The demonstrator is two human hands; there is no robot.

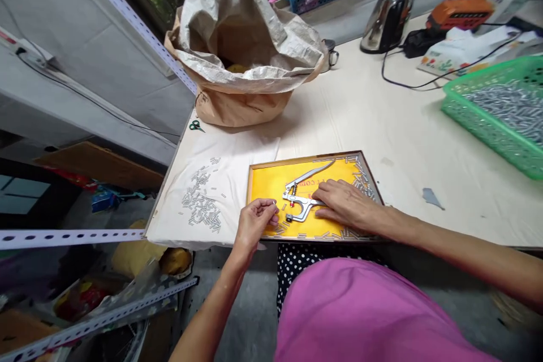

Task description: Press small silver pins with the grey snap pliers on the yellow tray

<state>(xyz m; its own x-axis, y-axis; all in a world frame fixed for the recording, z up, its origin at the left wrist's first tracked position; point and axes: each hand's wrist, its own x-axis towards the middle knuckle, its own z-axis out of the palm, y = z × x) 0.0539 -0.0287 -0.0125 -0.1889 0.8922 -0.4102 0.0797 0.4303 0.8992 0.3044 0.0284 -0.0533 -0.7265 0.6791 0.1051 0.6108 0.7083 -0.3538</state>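
Observation:
A pair of silver hand pliers (303, 206) with a spring and a small red part at the jaw lies in a shallow framed tray (249, 184) lined in yellow. My right hand (345, 203) has its fingers closed over the lower handle, while the upper handle stands spread away from it. At the tray's front left, my left hand (257, 218) is closed in a pinch near the jaw. A tiny pale spot shows at its fingertips, too small to name. Small metal pins (362, 181) lie along the tray's right and front edges.
Loose metal pins (201, 201) are scattered on the white cloth at left. Small scissors (196, 125) lie near a large open paper sack (246, 104). A green basket (487, 144) of metal pieces stands right, with a kettle (388, 14) and cable behind.

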